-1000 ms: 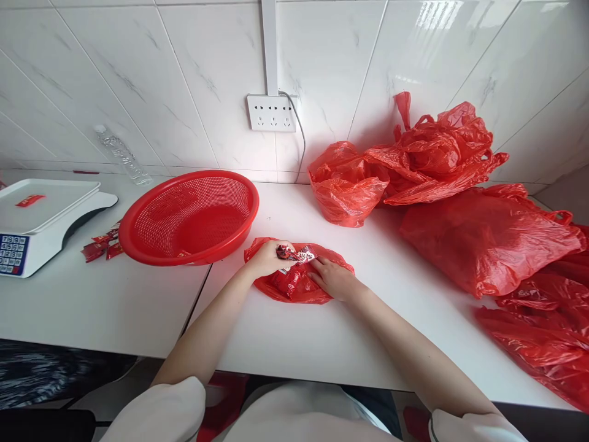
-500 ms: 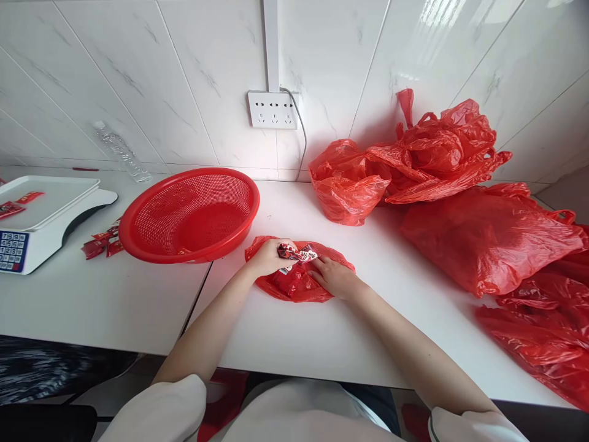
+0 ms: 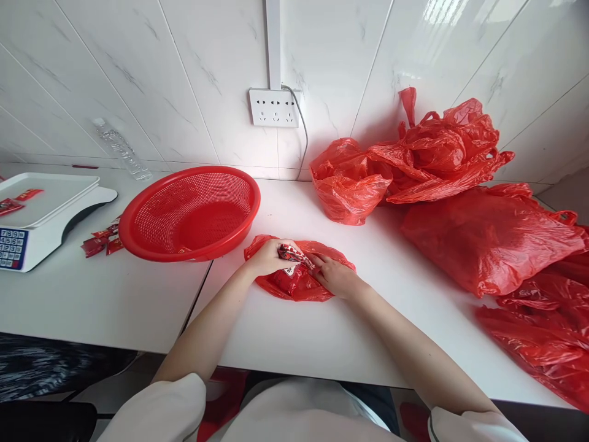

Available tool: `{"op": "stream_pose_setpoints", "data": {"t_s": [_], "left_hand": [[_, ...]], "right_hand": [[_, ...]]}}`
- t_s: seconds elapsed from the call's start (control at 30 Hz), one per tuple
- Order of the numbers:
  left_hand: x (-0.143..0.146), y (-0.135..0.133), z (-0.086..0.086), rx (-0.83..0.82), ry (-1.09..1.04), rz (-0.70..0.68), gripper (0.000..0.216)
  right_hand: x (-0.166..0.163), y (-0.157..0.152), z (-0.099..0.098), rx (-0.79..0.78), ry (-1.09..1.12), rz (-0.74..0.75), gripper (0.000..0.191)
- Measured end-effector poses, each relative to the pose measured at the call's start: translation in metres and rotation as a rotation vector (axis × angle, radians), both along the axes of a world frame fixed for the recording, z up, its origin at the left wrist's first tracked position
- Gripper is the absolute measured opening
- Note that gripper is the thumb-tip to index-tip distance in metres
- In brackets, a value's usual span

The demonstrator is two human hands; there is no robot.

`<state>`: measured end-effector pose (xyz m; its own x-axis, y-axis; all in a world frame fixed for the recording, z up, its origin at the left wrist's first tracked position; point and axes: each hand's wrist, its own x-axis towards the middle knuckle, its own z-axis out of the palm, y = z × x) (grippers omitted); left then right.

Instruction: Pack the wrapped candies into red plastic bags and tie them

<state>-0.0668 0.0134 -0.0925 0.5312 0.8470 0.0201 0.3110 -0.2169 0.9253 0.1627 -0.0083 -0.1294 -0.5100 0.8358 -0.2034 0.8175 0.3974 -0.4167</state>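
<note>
My left hand (image 3: 267,258) is closed around a small bunch of red-and-white printed packets (image 3: 289,252), held over an opened red plastic bag (image 3: 329,250) on the table. My right hand (image 3: 335,275) reaches into the bag from the right, its fingertips closed on the edge of a small packet (image 3: 307,263) beside the bunch. Under and between my hands, more glossy red packets (image 3: 288,281) lie in the bag. The bag's mouth spreads round both hands. My fingers partly cover the packets, so their number is hidden.
A red perforated basket (image 3: 248,228) stands to the left, with loose red packets (image 3: 97,244) beside it. Farther left is a white scale (image 3: 83,199) with packets on its tray. A clear plastic bottle (image 3: 122,149) stands near the wall. Full red bags (image 3: 488,239) crowd the right side.
The packet between my hands has tilted downward on its right end and its white print shows less. My right fingertips stay beside the bunch; my left hand has barely moved.
</note>
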Motion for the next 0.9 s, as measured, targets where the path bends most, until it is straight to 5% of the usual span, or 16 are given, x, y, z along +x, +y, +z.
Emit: {"op": "stream_pose_setpoints", "data": {"t_s": [0.2, 0.43, 0.53, 0.63, 0.77, 0.9], "left_hand": [[-0.008, 0.002, 0.002, 0.096, 0.062, -0.085, 0.046], [-0.014, -0.007, 0.019, 0.192, 0.298, 0.014, 0.066], [-0.015, -0.027, 0.046, 0.231, 0.396, 0.035, 0.054], [-0.024, -0.047, 0.091, 0.236, 0.410, 0.005, 0.037], [-0.070, -0.036, 0.148, 0.209, 0.479, 0.172, 0.036], [-0.140, 0.014, 0.149, -0.025, 0.982, 0.408, 0.075]], "right_hand": [[0.000, -0.001, 0.003, -0.014, 0.012, -0.003, 0.056], [0.005, -0.001, -0.002, 0.022, 0.127, 0.002, 0.061], [0.006, -0.001, -0.003, 0.027, 0.173, 0.004, 0.060], [0.007, -0.002, -0.003, 0.018, 0.155, 0.006, 0.059], [0.006, -0.002, -0.007, -0.001, 0.088, -0.022, 0.057], [0.005, -0.003, -0.010, -0.012, 0.051, -0.031, 0.057]]}}
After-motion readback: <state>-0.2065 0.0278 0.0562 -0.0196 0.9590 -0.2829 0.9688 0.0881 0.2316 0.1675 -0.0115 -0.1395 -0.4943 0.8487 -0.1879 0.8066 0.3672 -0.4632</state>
